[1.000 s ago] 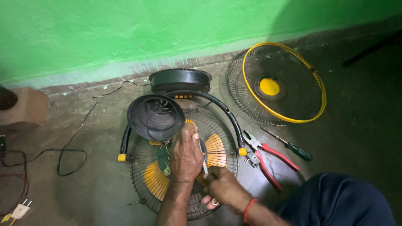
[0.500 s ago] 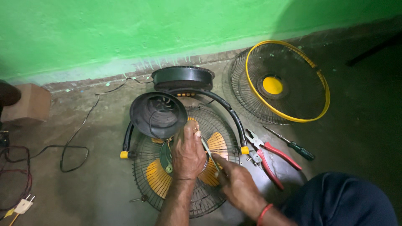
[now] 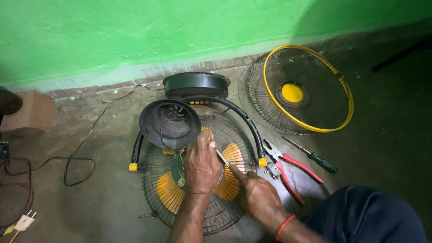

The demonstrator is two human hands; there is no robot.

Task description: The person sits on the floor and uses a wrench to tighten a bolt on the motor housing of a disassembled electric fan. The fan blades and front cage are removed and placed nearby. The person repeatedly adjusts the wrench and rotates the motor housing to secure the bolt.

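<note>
Fan rear grille (image 3: 157, 198) flat on floor, yellow blades (image 3: 170, 192) inside. Left hand (image 3: 202, 167) pressed over the hub, fingers curled, steadying it. Right hand (image 3: 258, 198) closed around a slim metal tool (image 3: 222, 158) (likely a screwdriver), tip at hub. Red-handled pliers (image 3: 288, 168) just right; front grille (image 3: 301, 92) set apart near wall.

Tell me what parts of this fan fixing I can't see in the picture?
- Head view: the fan's middle is covered by the left hand.
- The thin tool in the right hand: its tip is hidden behind the left hand.
- The wire guard: its bottom rim is cut off by the forearms.
</note>
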